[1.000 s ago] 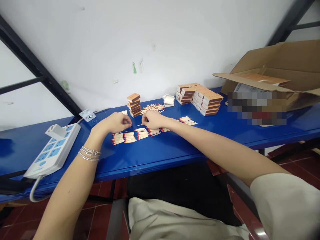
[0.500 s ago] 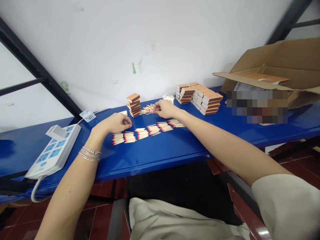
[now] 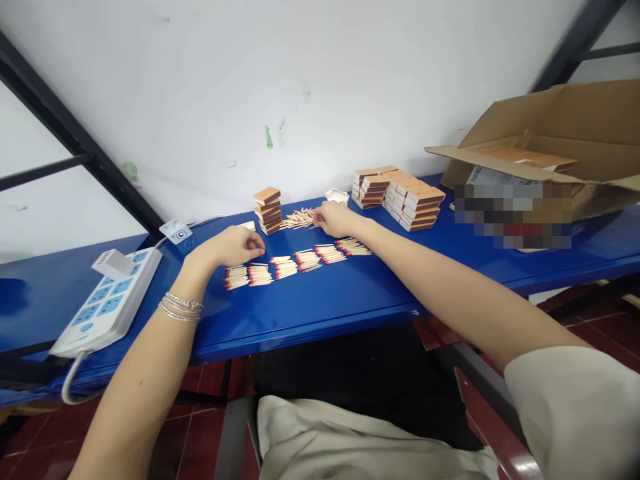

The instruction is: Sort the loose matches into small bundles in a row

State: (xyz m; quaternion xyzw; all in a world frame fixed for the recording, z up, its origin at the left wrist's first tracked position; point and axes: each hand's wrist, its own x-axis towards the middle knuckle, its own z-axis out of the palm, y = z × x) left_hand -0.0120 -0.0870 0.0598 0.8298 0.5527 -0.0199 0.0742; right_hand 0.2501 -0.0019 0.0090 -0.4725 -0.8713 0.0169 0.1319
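A loose heap of red-tipped matches [image 3: 297,219] lies on the blue table. My right hand [image 3: 334,219] is at the heap's right edge, its fingertips pinched together on matches. My left hand [image 3: 239,245] hovers to the left with fingers curled and thumb against them; whatever is in its grip is too small to make out. In front of both hands runs a slanting row of small flat match bundles [image 3: 285,267], several of them, heads mostly to the left. A short stack of matchboxes [image 3: 267,211] stands between my hands, beside the heap.
Farther right are a large block of stacked matchboxes [image 3: 400,193] and a white open tray [image 3: 337,196]. An open cardboard box [image 3: 550,127] sits at the right. On the left lies a white power strip [image 3: 113,297] with its cable. A white wall [image 3: 320,80] rises behind the table.
My right hand has shifted slightly right, from inside the match heap to its edge, uncovering more matches. My left hand and the bundles have stayed in place.
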